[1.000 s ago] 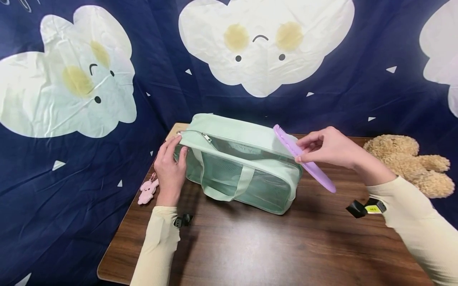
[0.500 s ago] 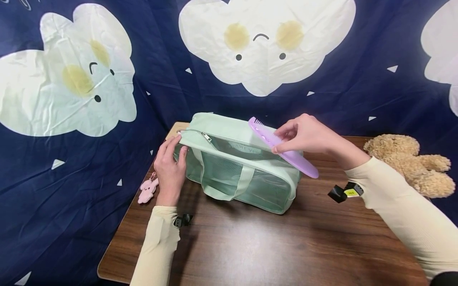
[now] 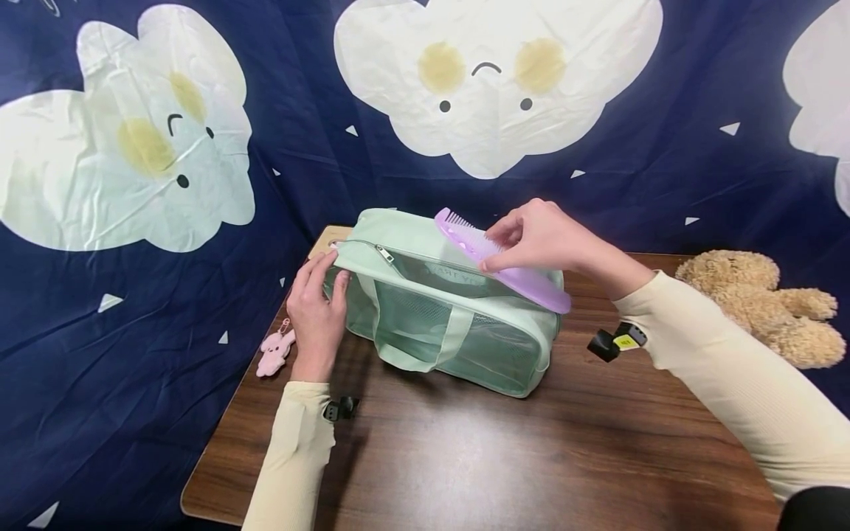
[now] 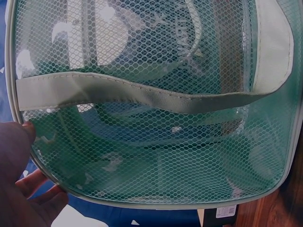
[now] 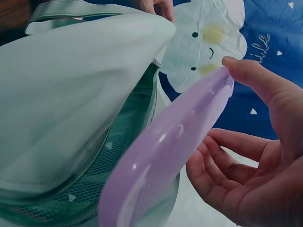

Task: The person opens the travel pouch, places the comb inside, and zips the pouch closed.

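Your right hand (image 3: 544, 240) pinches a pale purple, curved plastic comb (image 3: 523, 280) between thumb and fingers, slanting it over the right half of a mint-green bag with see-through mesh panels (image 3: 417, 317); whether the two touch, I can't tell. Your left hand (image 3: 315, 310) grips the bag's left end, thumb at the front and fingers around the edge. The bag stands toward the back left corner of the dark brown wood-grain counter (image 3: 465, 457), its top unzipped, its front handle drooping. Near the counter's left edge, beside your left wrist, lies a pink rabbit-shaped charm (image 3: 274, 355). A tan, curly-furred plush toy (image 3: 750, 302) lies toward the right of the back edge, past your cream right sleeve (image 3: 724, 376).
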Motion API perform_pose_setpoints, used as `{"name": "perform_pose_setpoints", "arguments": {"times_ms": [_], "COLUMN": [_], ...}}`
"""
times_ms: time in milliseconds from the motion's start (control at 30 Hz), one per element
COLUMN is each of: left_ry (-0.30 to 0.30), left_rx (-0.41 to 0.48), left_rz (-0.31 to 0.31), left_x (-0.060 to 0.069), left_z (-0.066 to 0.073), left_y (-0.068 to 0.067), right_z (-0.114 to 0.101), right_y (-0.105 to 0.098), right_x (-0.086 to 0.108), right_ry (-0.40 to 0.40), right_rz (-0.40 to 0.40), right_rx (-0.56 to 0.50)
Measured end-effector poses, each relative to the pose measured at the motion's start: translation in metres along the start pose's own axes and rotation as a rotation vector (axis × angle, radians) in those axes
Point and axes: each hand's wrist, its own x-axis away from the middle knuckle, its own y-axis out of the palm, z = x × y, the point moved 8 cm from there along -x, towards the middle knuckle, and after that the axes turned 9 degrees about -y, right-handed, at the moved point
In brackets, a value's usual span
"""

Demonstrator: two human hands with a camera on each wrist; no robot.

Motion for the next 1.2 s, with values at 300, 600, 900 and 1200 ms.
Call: {"name": "perform_pose_setpoints", "arguments": {"times_ms": [300, 600, 900, 1200], "left_ry": [0.004, -0.011, -0.015, -0.010], "left_rx": [0.001, -0.011, -0.006, -0.002], "left_rz": [0.007, -0.001, -0.005, 0.002], "left_x": [0.000, 0.000, 0.002, 0.001], "left_z": [0.000, -0.002, -0.002, 0.001], "left_y": [-0.001, 0.001, 0.001, -0.001], "right_z": [-0.008, -0.029, -0.046, -0.048], "right_y": [0.010, 0.023, 0.043, 0.054], "right_x": [-0.011, -0.027, -0.043, -0.050], "right_ry": [-0.028, -0.138, -0.174, -0.184], "right_rz": [-0.025, -0.036, -0.080, -0.080], "right_rx": [0.020, 0.171, 0.311, 0.341]}}
